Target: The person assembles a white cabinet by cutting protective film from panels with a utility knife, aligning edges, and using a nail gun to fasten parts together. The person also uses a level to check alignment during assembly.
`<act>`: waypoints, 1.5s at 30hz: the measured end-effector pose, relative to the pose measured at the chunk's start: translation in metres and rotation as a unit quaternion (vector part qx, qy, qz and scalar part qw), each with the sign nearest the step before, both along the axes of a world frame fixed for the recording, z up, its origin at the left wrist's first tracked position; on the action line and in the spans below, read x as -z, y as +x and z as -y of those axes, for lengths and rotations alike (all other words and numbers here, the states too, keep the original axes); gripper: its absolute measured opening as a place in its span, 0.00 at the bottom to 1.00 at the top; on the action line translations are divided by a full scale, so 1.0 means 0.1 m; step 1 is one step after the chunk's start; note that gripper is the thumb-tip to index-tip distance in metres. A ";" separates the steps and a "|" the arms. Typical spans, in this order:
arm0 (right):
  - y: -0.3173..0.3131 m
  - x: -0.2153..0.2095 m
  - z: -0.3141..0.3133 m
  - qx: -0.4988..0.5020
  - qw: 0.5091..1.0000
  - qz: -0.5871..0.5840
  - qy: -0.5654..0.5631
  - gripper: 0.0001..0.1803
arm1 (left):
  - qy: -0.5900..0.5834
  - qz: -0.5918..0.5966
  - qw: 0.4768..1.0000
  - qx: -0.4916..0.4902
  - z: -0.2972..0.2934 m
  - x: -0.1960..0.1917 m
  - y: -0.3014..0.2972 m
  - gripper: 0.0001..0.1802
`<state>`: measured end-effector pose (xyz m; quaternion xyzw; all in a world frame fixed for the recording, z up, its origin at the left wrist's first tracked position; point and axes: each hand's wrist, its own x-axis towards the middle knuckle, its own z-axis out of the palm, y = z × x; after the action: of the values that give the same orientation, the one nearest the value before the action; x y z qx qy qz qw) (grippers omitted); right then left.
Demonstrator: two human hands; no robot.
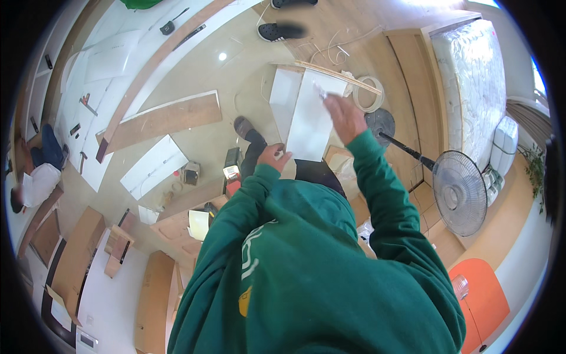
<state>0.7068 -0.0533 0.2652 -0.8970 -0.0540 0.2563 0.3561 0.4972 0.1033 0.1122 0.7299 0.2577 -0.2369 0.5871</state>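
Note:
A white box-like cabinet piece (312,112) stands in front of me, with a bare wood edge along its far side. Above its right part is my right hand (346,118), closed round a small whitish thing (320,91) whose tip points to the far left. Blur hides what kind of thing it is. My left hand (274,157) is by the piece's near left corner, over my leg. Its thumb and fingers are curled together in a pinch; whatever is between them is too small to make out.
A standing fan (460,192) and a coil of pale edging strip (368,94) are to the right, near a plastic-wrapped mattress (471,88). Left lie a wooden board (165,121), a white panel (154,167) and a hammer (82,160). Another person (44,177) sits at far left.

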 end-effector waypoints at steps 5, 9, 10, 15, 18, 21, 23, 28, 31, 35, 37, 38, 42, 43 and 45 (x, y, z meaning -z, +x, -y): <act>-0.36 0.25 -0.10 -0.046 0.990 0.132 -0.002 0.11 | -0.006 -0.013 0.997 -0.078 0.21 -0.03 -0.03 0.38; -0.17 0.40 -0.28 -0.133 0.959 0.210 -0.135 0.13 | -0.018 -0.059 0.984 -0.167 0.37 -0.05 -0.07 0.47; -0.10 0.45 -0.34 -0.138 0.948 0.239 -0.156 0.13 | -0.075 -0.079 0.968 -0.228 0.41 -0.04 -0.09 0.48; 0.08 0.66 -0.57 -0.192 0.880 0.337 -0.273 0.13 | -0.304 -0.141 0.857 -0.392 0.68 0.06 -0.12 0.54; 0.13 0.74 -0.55 -0.208 0.860 0.345 -0.314 0.12 | -0.376 -0.051 0.817 -0.434 0.83 0.16 -0.14 0.52; 0.25 0.78 -0.58 -0.183 0.864 0.357 -0.305 0.12 | -0.382 0.005 0.794 -0.473 0.88 0.14 -0.16 0.50; 0.25 0.79 -0.64 -0.187 0.852 0.362 -0.328 0.11 | -0.391 -0.004 0.787 -0.477 0.85 0.12 -0.14 0.49; 0.19 0.85 -0.73 -0.195 0.834 0.377 -0.352 0.10 | -0.352 0.005 0.802 -0.483 1.03 0.27 -0.19 0.48; 0.22 0.91 -0.64 -0.206 0.836 0.393 -0.323 0.12 | -0.388 0.025 0.776 -0.496 0.95 0.16 -0.18 0.46; 0.22 0.90 -0.65 -0.251 0.811 0.402 -0.344 0.09 | -0.391 0.039 0.781 -0.487 0.88 0.11 -0.14 0.43; -0.01 0.86 -0.63 -0.337 0.749 0.377 -0.429 0.10 | -0.381 0.033 0.792 -0.477 0.93 0.12 -0.15 0.42; -0.23 0.86 -0.61 -0.351 0.770 0.399 -0.353 0.11 | -0.367 0.031 0.802 -0.470 0.99 0.20 -0.17 0.42; -1.06 0.66 -0.70 -0.293 0.879 0.258 -0.276 0.12 | -0.371 0.018 0.806 -0.461 0.82 0.11 -0.12 0.36; -0.99 0.71 -0.62 -0.312 0.867 0.286 -0.263 0.11 | -0.384 0.026 0.791 -0.476 0.84 0.10 -0.12 0.39; -0.57 0.85 -0.49 -0.322 0.849 0.345 -0.236 0.08 | -0.409 0.043 0.757 -0.508 0.88 0.12 -0.12 0.43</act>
<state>0.6501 -0.0045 0.1801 -0.9172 -0.3968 0.0353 -0.0104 0.4856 0.0151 0.1007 0.1917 0.4437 0.0449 0.8743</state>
